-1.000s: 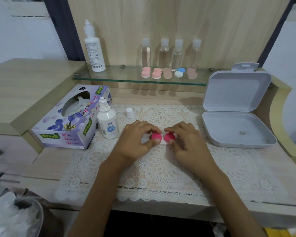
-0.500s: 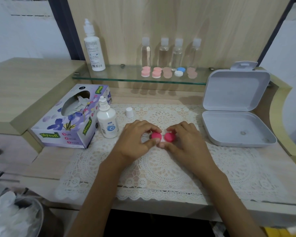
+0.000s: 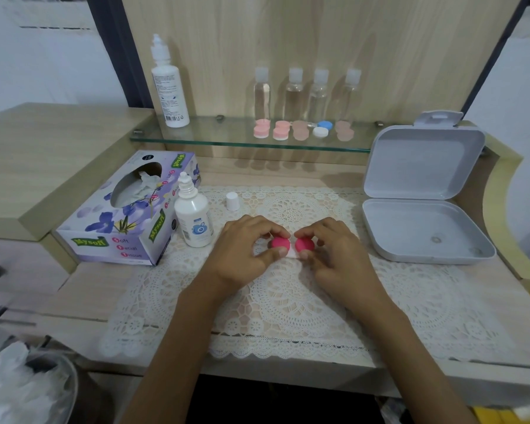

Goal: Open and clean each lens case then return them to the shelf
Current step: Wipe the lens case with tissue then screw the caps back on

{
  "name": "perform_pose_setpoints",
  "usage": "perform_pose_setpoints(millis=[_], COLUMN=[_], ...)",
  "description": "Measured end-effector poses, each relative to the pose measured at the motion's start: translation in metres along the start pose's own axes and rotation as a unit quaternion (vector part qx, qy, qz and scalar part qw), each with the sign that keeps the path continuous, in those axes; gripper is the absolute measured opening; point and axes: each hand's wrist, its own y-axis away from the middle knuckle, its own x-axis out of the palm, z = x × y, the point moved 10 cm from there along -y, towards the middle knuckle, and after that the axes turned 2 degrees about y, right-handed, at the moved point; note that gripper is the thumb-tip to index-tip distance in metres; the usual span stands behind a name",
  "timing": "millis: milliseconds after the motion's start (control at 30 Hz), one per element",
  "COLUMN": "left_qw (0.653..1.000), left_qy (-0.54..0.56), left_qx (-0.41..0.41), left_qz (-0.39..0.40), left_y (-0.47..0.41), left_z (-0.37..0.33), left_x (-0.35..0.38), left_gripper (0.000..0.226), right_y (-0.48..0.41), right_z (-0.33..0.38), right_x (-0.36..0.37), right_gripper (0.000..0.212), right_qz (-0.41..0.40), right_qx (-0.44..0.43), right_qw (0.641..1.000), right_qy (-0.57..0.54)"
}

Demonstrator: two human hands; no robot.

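Observation:
A lens case with two bright pink caps (image 3: 292,245) on a white base lies on the lace mat (image 3: 303,301) in front of me. My left hand (image 3: 242,252) pinches the left cap between thumb and fingers. My right hand (image 3: 334,255) pinches the right cap the same way. On the glass shelf (image 3: 221,139) behind sit several more lens cases: pale pink ones (image 3: 261,129), peach ones (image 3: 344,130) and a blue and white one (image 3: 322,128).
A tissue box (image 3: 126,212) and an uncapped solution bottle (image 3: 193,215) stand at the left, its white cap (image 3: 232,201) loose on the mat. An open grey box (image 3: 423,191) sits at the right. A tall bottle (image 3: 168,87) and several clear bottles (image 3: 294,93) stand on the shelf. Bin with tissues (image 3: 22,390) lower left.
Both hands stay on the pink caps; the fingers have shifted slightly around them. The case has not moved from its place.

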Motion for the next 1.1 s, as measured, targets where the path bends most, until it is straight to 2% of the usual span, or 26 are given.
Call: perform_pose_setpoints(millis=[267,533,667,867,1100], left_qw=[1.0,1.0,1.0,1.0,1.0], left_qy=[0.002,-0.006,-0.002,0.009,0.006], left_qx=[-0.002,-0.003,-0.002,-0.003,-0.003], left_qz=[-0.001,0.004,0.001,0.0,0.002], left_y=[-0.0001,-0.0001,0.0,0.0001,-0.0007], left_z=[0.001,0.0008,0.0016,0.0008,0.0], left_x=[0.0003,0.0007,0.0006,0.0002,0.0006], left_gripper=[0.03,0.031,0.031,0.032,0.03], right_y=[-0.0001,0.0004,0.0016,0.0014,0.0014], right_z=[-0.0021,-0.0038,-0.0029,-0.0024,-0.0025], right_x=[-0.0034,-0.0047,-0.0032,-0.0031,-0.0003], right_gripper=[0.021,0.038,0.037,0.023,0.027], right_qz=[-0.002,-0.015,-0.012,-0.006,0.008], right_qx=[0.028,0.037,0.036,0.029,0.026], right_qw=[0.999,0.999,0.999,1.0,1.0], right_qy=[-0.018,0.017,0.009,-0.002,0.004])
